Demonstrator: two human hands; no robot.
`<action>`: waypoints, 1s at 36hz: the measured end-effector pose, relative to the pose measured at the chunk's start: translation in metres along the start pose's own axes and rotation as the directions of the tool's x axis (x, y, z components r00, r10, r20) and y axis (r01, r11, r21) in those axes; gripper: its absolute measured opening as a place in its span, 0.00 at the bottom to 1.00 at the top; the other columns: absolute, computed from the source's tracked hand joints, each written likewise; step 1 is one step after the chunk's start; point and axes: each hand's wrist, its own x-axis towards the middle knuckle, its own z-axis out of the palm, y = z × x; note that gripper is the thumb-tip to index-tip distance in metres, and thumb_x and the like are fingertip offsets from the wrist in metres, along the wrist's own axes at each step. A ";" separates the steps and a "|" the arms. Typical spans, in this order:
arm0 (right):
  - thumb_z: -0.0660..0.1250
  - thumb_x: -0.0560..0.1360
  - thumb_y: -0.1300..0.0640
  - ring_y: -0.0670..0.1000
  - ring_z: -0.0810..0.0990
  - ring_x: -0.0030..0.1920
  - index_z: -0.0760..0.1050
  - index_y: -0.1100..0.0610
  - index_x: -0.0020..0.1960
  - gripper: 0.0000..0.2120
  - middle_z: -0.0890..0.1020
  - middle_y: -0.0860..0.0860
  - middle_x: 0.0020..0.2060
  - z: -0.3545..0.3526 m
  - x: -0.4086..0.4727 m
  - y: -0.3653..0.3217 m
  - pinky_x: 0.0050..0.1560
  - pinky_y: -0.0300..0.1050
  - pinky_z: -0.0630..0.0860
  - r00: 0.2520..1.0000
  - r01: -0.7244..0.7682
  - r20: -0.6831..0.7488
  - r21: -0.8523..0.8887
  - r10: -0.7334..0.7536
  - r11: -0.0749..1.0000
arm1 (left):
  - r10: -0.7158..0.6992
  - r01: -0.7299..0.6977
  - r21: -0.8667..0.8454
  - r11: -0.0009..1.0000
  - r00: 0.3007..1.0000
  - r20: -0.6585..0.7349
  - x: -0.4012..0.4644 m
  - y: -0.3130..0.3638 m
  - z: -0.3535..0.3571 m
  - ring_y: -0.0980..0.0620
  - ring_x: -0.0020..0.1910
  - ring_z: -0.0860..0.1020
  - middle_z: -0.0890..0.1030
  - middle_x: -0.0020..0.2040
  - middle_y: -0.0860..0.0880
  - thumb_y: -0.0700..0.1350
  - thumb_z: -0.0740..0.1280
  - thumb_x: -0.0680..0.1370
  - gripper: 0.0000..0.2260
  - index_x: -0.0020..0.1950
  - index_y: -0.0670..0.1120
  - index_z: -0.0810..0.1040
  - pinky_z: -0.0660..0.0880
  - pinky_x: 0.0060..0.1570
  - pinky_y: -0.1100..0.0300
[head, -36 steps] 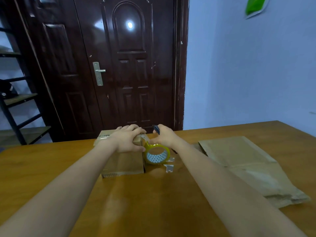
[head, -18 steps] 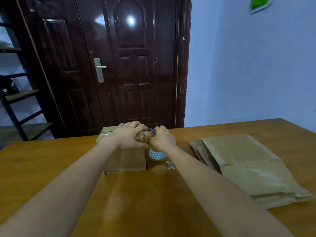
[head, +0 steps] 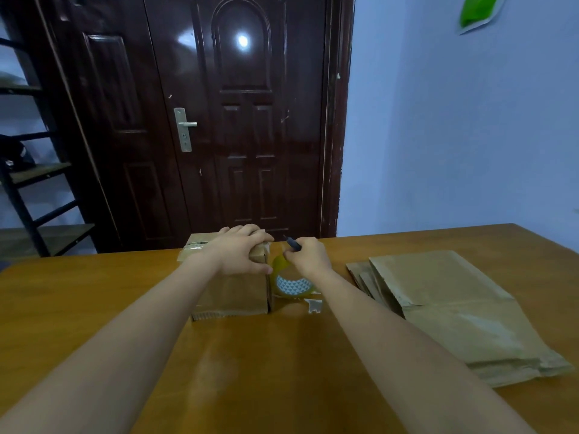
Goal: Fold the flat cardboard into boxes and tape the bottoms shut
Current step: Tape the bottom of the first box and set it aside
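Left hand (head: 238, 252) curled over box (head: 232, 292) top edge, pressing it down; right hand (head: 308, 256) grips dark cutter (head: 293, 244) above tape roll (head: 293, 285). Cut close, keep strip taut.

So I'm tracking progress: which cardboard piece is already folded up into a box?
The box under the left hand, beside the tape roll. It stands with sides up; the flat cardboard stack at right lies unfolded.

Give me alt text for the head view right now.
On a wooden table, the left hand holds a cardboard box while the right hand grips a dark tool above a tape roll. Flat cardboard lies right.
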 end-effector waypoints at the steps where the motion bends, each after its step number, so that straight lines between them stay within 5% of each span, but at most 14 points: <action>1: 0.64 0.77 0.56 0.48 0.70 0.31 0.67 0.51 0.33 0.15 0.71 0.48 0.30 -0.001 0.000 0.000 0.32 0.41 0.65 1.000 -0.003 0.004 0.012 0.003 1.000 | 0.000 0.000 -0.003 1.000 1.000 0.001 0.000 0.000 0.000 0.50 0.73 0.59 0.61 0.74 0.53 0.67 0.64 0.72 0.32 0.73 0.60 0.61 0.55 0.70 0.48; 8: 0.68 0.75 0.58 0.52 0.77 0.40 0.78 0.60 0.39 0.07 0.78 0.53 0.36 -0.010 -0.001 0.007 0.45 0.49 0.74 1.000 -0.026 0.012 0.149 0.024 0.988 | -0.003 0.003 -0.005 1.000 1.000 0.005 -0.001 0.000 0.000 0.50 0.72 0.60 0.62 0.73 0.54 0.67 0.64 0.71 0.32 0.73 0.60 0.61 0.55 0.70 0.48; 11: 0.70 0.73 0.60 0.53 0.79 0.48 0.78 0.56 0.36 0.07 0.81 0.52 0.41 -0.019 -0.004 0.009 0.52 0.48 0.74 0.995 -0.087 0.065 0.270 0.072 0.959 | -0.011 0.011 -0.011 1.000 1.000 0.009 -0.002 0.001 -0.001 0.50 0.72 0.60 0.62 0.73 0.54 0.67 0.64 0.71 0.32 0.72 0.60 0.61 0.56 0.69 0.48; 17: 0.70 0.73 0.62 0.46 0.68 0.27 0.79 0.57 0.39 0.04 0.74 0.47 0.25 -0.049 -0.018 0.010 0.28 0.37 0.65 0.950 -0.149 0.308 0.281 0.058 0.948 | -0.070 0.069 0.019 0.997 0.996 0.054 -0.007 0.005 -0.006 0.51 0.76 0.54 0.57 0.77 0.50 0.67 0.63 0.72 0.35 0.76 0.59 0.55 0.47 0.74 0.48; 20: 0.70 0.73 0.61 0.44 0.65 0.24 0.80 0.57 0.40 0.03 0.75 0.46 0.25 -0.060 -0.024 0.005 0.24 0.36 0.63 0.881 -0.129 0.472 0.184 0.027 0.974 | -0.110 0.107 0.030 0.994 0.990 0.087 -0.011 0.007 -0.010 0.50 0.77 0.49 0.51 0.79 0.47 0.68 0.63 0.72 0.40 0.77 0.60 0.46 0.42 0.74 0.48; 25: 0.70 0.73 0.61 0.44 0.66 0.24 0.80 0.58 0.42 0.02 0.73 0.49 0.26 -0.059 -0.035 -0.019 0.26 0.36 0.64 0.692 0.011 0.722 -0.010 0.000 1.000 | -0.121 0.120 0.023 0.993 0.992 0.044 -0.018 0.013 -0.011 0.50 0.77 0.48 0.49 0.79 0.48 0.68 0.63 0.71 0.43 0.78 0.58 0.44 0.44 0.74 0.48; 30: 0.70 0.73 0.61 0.44 0.67 0.22 0.77 0.58 0.39 0.04 0.71 0.46 0.22 -0.033 -0.053 -0.055 0.29 0.39 0.64 0.637 0.199 0.770 -0.129 -0.028 0.971 | -0.126 0.124 -0.028 0.992 0.989 -0.080 -0.026 0.017 -0.017 0.51 0.77 0.51 0.53 0.78 0.50 0.66 0.58 0.76 0.37 0.78 0.53 0.48 0.47 0.74 0.50; 33: 0.71 0.71 0.56 0.50 0.75 0.31 0.79 0.56 0.39 0.04 0.80 0.54 0.33 0.001 -0.063 -0.071 0.35 0.43 0.71 0.619 0.348 0.784 -0.231 -0.038 0.909 | -0.134 0.131 -0.030 0.991 0.980 -0.148 -0.029 0.015 -0.020 0.51 0.76 0.53 0.56 0.78 0.49 0.65 0.56 0.78 0.34 0.78 0.50 0.50 0.50 0.74 0.50; 36: 0.72 0.71 0.54 0.58 0.80 0.48 0.81 0.56 0.44 0.06 0.83 0.57 0.49 0.042 -0.076 -0.079 0.47 0.50 0.76 0.514 0.492 0.858 -0.304 0.010 0.816 | -0.147 0.143 -0.036 0.989 0.975 -0.166 -0.033 0.009 -0.023 0.50 0.76 0.56 0.58 0.77 0.49 0.63 0.54 0.79 0.32 0.78 0.49 0.52 0.52 0.73 0.50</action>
